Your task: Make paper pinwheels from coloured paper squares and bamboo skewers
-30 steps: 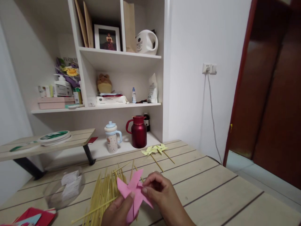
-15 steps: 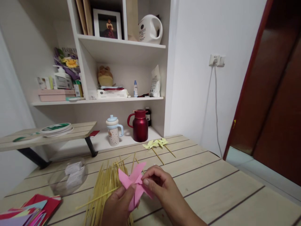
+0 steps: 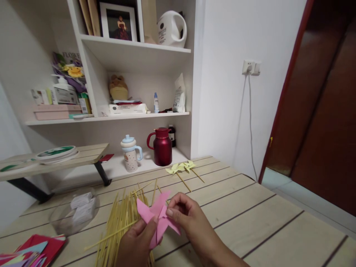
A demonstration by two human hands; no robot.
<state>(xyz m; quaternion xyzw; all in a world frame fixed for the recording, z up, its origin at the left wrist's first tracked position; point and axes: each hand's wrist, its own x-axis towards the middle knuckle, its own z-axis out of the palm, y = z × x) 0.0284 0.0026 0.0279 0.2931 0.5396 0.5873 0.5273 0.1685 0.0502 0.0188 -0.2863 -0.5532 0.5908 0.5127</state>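
Observation:
A pink paper pinwheel (image 3: 150, 211) with pointed blades is held up over the table between both hands. My left hand (image 3: 139, 237) grips its lower left part, thumb pressed on the front near the centre. At the pinwheel's right side, my right hand (image 3: 186, 215) pinches the paper near the middle with thumb and index finger. Beneath and to the left of the hands lies a loose pile of thin yellowish sticks (image 3: 119, 215). Two yellow paper pinwheels (image 3: 180, 167) on sticks rest farther back on the table.
Coloured paper sheets (image 3: 36, 250) lie at the front left, near a clear round container (image 3: 55, 220) with white packets. A raised wooden stand (image 3: 94, 148) bears plates. At the back stand a spotted cup (image 3: 131, 159) and a red jug (image 3: 162, 150), below shelves (image 3: 139, 52).
The camera view has shifted slightly, so the room appears a little farther left. Both hands keep their hold on the pink pinwheel, with little visible change in their grip.

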